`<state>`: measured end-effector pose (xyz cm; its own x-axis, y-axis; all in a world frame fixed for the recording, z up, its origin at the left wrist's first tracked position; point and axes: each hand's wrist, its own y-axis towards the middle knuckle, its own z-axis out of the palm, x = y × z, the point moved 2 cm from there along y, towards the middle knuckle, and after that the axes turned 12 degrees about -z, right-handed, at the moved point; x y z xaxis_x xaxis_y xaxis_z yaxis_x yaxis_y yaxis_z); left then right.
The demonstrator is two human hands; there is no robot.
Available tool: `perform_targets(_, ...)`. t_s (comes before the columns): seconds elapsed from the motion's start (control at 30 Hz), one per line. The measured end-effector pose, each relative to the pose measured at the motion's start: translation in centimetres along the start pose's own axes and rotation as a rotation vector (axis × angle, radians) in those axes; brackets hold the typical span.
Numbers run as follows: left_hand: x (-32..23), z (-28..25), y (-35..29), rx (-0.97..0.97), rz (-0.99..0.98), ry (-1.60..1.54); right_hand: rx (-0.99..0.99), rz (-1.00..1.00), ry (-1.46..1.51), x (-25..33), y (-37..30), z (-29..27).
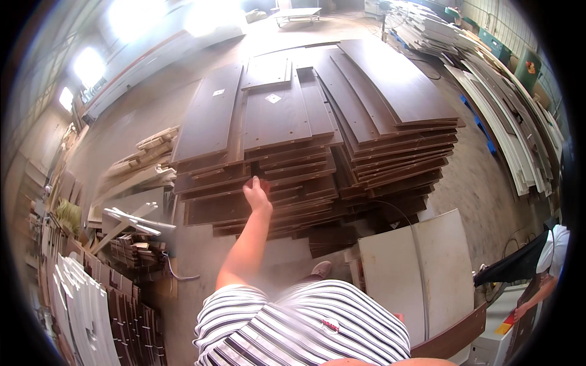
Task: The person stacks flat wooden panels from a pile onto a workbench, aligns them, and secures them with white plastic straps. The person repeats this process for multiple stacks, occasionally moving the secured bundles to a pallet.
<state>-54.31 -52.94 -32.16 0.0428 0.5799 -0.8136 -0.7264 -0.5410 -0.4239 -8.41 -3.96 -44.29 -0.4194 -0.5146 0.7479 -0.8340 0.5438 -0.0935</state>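
Observation:
My left arm reaches forward over the near side of a big stack of dark brown wooden panels (pixel 274 116). At its end, my left hand (pixel 259 196) is in front of the stacked panel edges, one finger pointing up and away, another apart from it on the left. No held object shows in it. Whether the fingertips touch a panel edge, I cannot tell. The top panels lie flat in uneven rows, and two carry small white labels (pixel 273 98). My right hand does not show; only a bit of bare arm appears at the lower edge.
Pale boards (pixel 421 268) lie close to my right. Another person's hand (pixel 522 310) is on a dark panel at far right. Scrap wood (pixel 143 158) and white strips (pixel 85 311) are piled on the left. Long boards (pixel 500 116) are stacked along the right.

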Motion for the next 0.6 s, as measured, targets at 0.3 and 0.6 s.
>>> perform_targets(0.3, -10.2, -5.9, 4.0, -0.893, 0.879, 1.109, 0.018, -0.021, 0.081, 2.4, 1.5, 0.6)
perform_targets(0.6, -15.2, -6.7, 6.8, -0.681, 0.609, 1.427, 0.096, -0.124, -0.041, 1.1, 2.0, 3.0)
